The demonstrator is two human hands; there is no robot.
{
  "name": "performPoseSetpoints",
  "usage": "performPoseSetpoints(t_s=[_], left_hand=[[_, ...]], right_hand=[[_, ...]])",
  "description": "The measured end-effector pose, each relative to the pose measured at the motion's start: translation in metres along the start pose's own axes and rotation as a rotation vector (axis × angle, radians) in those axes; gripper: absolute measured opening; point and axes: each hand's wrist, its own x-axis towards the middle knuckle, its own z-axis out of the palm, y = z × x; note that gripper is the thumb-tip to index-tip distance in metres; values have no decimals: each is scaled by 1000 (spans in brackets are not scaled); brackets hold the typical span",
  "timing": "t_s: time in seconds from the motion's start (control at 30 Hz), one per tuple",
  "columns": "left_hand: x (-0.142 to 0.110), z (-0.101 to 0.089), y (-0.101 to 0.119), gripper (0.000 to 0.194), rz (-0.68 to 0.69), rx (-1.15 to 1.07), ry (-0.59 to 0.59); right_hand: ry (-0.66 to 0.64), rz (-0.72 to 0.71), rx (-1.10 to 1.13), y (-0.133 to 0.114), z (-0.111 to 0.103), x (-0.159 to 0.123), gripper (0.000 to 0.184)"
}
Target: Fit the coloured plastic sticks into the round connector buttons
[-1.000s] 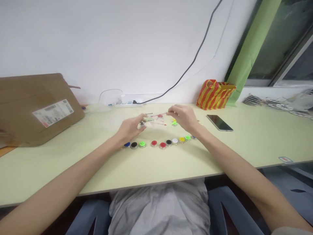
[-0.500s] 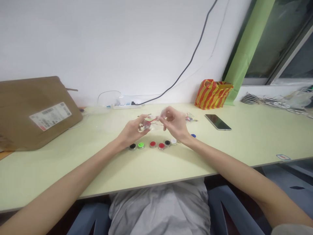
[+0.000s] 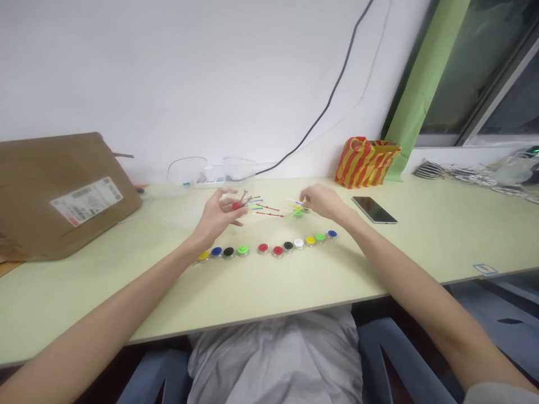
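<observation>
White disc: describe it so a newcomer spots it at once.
Find the pale table, then the row of coloured discs nearest its front edge. Right of the row's middle, between a black disc and a yellow disc, sits the white disc, the only white one showing there.

The cardboard box (image 3: 29, 196) is cut off by the left edge, its label (image 3: 87, 201) too small to read. Whether the right hand (image 3: 320, 201) pinches anything is too blurred to tell.
</observation>
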Motion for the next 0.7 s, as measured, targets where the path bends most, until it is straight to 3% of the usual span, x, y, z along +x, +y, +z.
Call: performPoseSetpoints(t_s=[0.1,0.27,0.37,0.53,0.7], left_hand=[[1,0,-3,58,0,41,-23],[-1,7,-5,53,31,120,-84],[-2,9,-4,54,31,86,-99],[-3,8,0,60,-15,20,-114],[-6,10,5,70,-52,-59,-209]], right_hand=[[-216,-20,-118,7,12,3,32],[-193,-92,-166,-7,24,2,21],[-39,-174,-64,-14,20,-1,15],[347,-216,208,-22,10,-4,14],[515,-152,758,-33,9,-1,23]])
